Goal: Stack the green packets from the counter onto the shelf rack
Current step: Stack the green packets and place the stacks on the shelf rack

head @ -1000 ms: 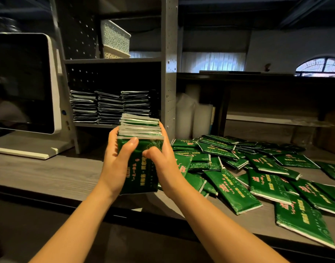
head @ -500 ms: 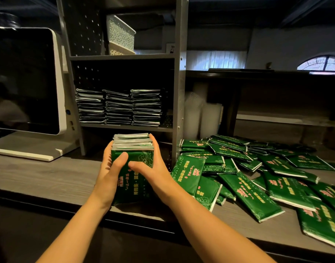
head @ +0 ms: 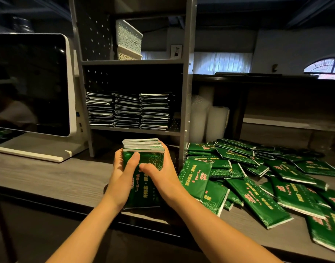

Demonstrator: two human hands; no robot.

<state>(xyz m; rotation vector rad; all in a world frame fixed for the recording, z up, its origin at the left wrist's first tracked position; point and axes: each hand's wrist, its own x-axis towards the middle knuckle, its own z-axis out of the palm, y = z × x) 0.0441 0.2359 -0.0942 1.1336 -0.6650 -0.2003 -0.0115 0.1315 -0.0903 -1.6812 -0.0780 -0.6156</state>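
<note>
Presently, the left hand (head: 123, 174) and right hand (head: 160, 173) both grasp an upright bundle of green foil packets (head: 144, 149), fingers curled round its sides, at the front edge of the grey wood-grain counter (head: 49, 177), below the grey metal shelf rack (head: 186, 92). Loose green packets (head: 258, 192) cover the counter's right end.

This looks like the service side of a shop or café — a touchscreen till (head: 30, 84) on a white stand sits at the left of a long wood-grain tabletop (head: 49, 173). Beside it a grey metal shelf rack (head: 186, 92) holds neat piles of stock (head: 127, 111), and dozens of identical printed green packets (head: 258, 194) lie heaped on the right. Stacks of disposable cups (head: 216, 122) stand behind them — patterned storage baskets (head: 127, 42) sit on the upper shelf.
</note>
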